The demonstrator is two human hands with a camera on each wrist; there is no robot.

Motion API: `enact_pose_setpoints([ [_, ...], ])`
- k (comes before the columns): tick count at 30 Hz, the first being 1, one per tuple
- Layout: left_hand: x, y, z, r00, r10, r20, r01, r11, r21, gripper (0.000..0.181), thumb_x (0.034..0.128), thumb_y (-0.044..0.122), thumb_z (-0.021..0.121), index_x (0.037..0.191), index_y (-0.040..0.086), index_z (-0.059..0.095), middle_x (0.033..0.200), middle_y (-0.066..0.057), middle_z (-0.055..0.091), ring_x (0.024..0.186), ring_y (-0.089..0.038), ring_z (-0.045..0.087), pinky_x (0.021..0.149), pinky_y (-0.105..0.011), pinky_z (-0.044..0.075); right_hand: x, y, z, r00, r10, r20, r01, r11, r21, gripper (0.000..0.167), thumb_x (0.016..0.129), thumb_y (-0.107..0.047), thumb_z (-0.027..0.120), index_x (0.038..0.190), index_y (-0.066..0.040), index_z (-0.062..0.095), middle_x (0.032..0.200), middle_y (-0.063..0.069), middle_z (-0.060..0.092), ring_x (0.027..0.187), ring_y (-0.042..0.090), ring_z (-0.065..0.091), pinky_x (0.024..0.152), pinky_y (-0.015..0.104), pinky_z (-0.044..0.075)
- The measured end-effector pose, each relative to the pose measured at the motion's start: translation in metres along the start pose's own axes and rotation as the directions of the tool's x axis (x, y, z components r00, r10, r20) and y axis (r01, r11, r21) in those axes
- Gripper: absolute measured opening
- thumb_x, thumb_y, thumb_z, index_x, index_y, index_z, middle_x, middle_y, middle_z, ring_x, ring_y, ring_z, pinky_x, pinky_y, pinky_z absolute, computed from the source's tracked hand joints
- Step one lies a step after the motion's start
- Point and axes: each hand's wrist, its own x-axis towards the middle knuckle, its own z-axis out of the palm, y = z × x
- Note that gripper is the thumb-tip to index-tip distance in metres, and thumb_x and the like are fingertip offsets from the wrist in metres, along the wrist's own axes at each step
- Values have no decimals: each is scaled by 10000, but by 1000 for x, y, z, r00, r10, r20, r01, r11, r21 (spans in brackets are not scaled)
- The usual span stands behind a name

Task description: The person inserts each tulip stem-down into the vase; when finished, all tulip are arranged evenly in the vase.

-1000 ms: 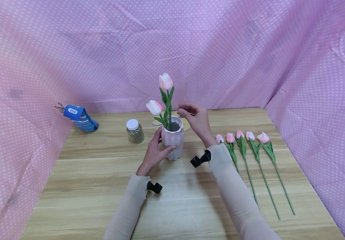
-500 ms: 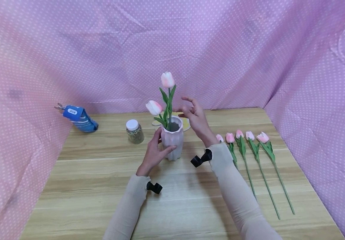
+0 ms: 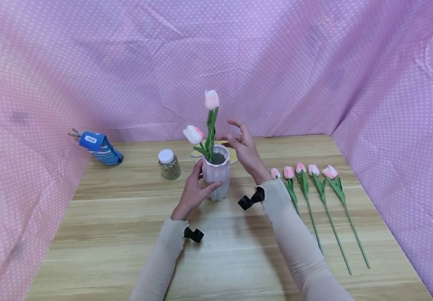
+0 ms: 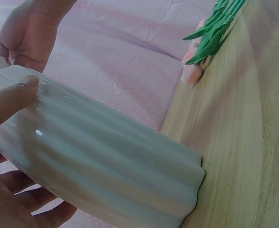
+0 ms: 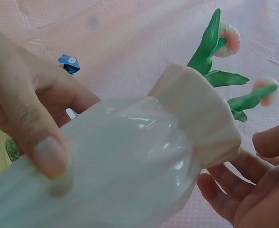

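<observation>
A pale, fluted ceramic vase [image 3: 217, 177] stands upright near the middle of the table. My left hand [image 3: 194, 190] grips its side, thumb across the front and fingers round the far side in the left wrist view. Two pink-and-white tulips stand in the vase: a taller tulip [image 3: 211, 100] upright, and a lower tulip [image 3: 193, 135] leaning left. Beside the rim, to the right of the stems, is my right hand [image 3: 247, 151], its index finger raised and the others loosely bent. Nothing shows between its thumb and fingers in the right wrist view [image 5: 253, 185].
Several loose tulips [image 3: 314, 170] lie side by side on the right of the table. A white-lidded jar [image 3: 170, 165] stands left of the vase. Farther left is a blue packet [image 3: 101, 148] with a clip. A flat yellow-and-white item [image 3: 233, 156] lies partly hidden behind the vase.
The taller tulip has turned and shifted slightly right, becoming more upright. My right hand has loosened, its index finger lifting away from the stem. My left hand keeps its hold on the vase.
</observation>
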Motion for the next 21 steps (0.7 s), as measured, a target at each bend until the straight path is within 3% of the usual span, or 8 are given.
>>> enact_pose_setpoints([
  [2, 0, 1, 0, 1000, -1, 0, 1, 1000, 0, 890, 854, 276, 804, 1568, 221, 275, 1543, -98, 451, 1416, -316, 457, 1139, -536, 449, 0, 0, 1, 1000, -4, 2, 4, 1000, -5, 436, 1064, -62, 398, 1492, -45, 320, 1223, 408, 604, 1166, 365, 639, 1113, 557, 464],
  [6, 1, 1, 0, 1000, -3, 2, 3, 1000, 1, 897, 854, 277, 804, 1572, 213, 268, 1542, -101, 451, 1413, -315, 461, 1142, -530, 449, 0, 1, 4, 1000, -19, -2, 19, 1000, -6, 438, 1055, -37, 403, 1481, 16, 315, 1217, 441, 584, 1021, 167, 694, 1107, 582, 460],
  [9, 1, 0, 0, 1000, -6, 5, 6, 1000, 3, 902, 855, 275, 803, 1574, 206, 263, 1547, -101, 445, 1417, -315, 457, 1147, -532, 444, 0, 2, 3, 1000, -14, -19, 15, 1000, 5, 435, 1051, -24, 406, 1475, 24, 326, 1240, 419, 586, 962, 42, 679, 1101, 578, 467],
  [12, 1, 0, 0, 1000, -11, 5, 11, 1000, 7, 900, 856, 273, 802, 1573, 204, 262, 1554, -99, 437, 1423, -315, 451, 1150, -535, 440, -1, 4, 0, 999, 0, -36, 0, 1000, 3, 435, 1052, -38, 416, 1479, -2, 341, 1261, 366, 613, 961, 22, 674, 1093, 565, 481],
  [16, 1, 0, 0, 1000, -8, 4, 8, 1000, 8, 889, 857, 265, 801, 1567, 198, 272, 1544, -103, 447, 1415, -319, 458, 1147, -538, 442, -6, 6, -7, 999, 17, -51, -17, 1000, 7, 435, 1054, -79, 448, 1479, -46, 364, 1148, 195, 721, 987, 63, 682, 1093, 569, 480],
  [21, 1, -1, 0, 1000, -2, 6, 2, 1000, 2, 889, 860, 256, 799, 1570, 197, 267, 1542, -107, 450, 1413, -322, 462, 1149, -539, 440, -13, 9, -21, 998, 4, -70, -5, 1000, -25, 421, 1044, -122, 506, 1442, -35, 401, 981, -111, 734, 987, 49, 685, 1002, 417, 572],
])
